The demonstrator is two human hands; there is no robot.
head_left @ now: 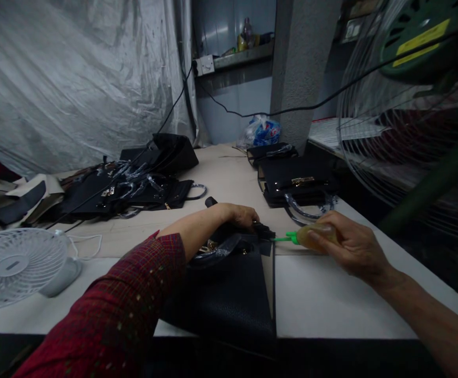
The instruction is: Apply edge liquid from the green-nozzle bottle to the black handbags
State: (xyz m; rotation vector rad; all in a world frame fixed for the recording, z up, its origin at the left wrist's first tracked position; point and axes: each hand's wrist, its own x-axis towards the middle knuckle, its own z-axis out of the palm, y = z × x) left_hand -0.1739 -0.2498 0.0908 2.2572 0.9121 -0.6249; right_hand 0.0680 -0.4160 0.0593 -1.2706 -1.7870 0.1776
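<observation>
A black handbag with beige side edging lies before me at the table's front edge, its plastic-wrapped handle folded over it. My left hand reaches across the bag and is closed at its far right corner, by a small dark flap; the fingertips are partly hidden. My right hand grips a squeeze bottle of amber liquid, held sideways. The bottle's thin green nozzle points left, its tip at or very near the bag's corner below my left fingers; I cannot tell whether it touches.
Several black handbags lie piled at the back left, and more handbags sit at the right. A small white fan stands at the left. A large caged fan looms at the right, with a black cable strung across.
</observation>
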